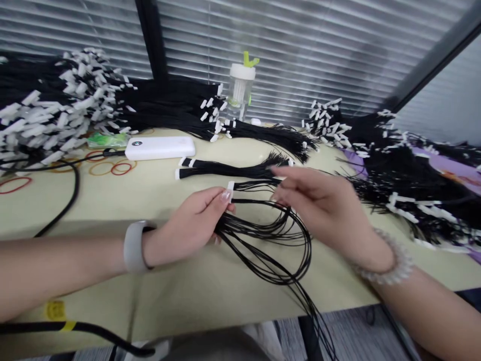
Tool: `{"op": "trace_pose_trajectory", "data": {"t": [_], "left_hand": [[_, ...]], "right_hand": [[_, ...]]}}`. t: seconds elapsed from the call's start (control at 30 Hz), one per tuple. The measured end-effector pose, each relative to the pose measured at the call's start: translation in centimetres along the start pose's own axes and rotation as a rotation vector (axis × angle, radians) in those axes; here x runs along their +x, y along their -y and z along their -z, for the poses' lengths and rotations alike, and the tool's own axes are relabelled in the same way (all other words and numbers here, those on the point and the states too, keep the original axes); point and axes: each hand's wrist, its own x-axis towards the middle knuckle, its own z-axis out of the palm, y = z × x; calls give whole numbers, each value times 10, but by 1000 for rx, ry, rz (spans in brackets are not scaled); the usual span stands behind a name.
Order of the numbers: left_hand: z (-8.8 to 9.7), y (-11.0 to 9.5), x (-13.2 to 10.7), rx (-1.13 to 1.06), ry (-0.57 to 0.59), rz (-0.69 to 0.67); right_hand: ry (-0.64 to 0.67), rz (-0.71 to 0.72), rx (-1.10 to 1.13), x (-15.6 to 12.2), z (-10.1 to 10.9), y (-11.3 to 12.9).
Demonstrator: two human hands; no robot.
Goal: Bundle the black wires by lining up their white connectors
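My left hand (195, 215) is closed round a bundle of thin black wires (259, 228). A white connector (230, 191) on one end sticks up by its thumb. The wires bend round in loops to the right, and loose lengths hang over the table's front edge. In a pinch, my right hand (319, 210) is at the upper right of the loops, with strands of the same wires at its fingertips; blur hides the exact grip. Just behind the hands lie two tied-looking black wire bundles (225, 169) with white connectors at their left ends.
A white power bank (161, 148) with a black cable lies left, near red and yellow rubber bands (121, 169). Heaps of black wires with white connectors (48, 120) line the back and right side (413, 175). A clear bottle (240, 90) stands before the blinds.
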Motion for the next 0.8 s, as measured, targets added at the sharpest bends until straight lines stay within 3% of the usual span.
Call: {"op": "trace_pose_trajectory", "data": {"t": [0.17, 0.8], "left_hand": [[1, -1, 1, -12, 6, 16], [0, 0, 2, -9, 5, 43]], "right_hand": [[49, 146, -258, -4, -14, 3], [27, 250, -398, -4, -16, -1]]}}
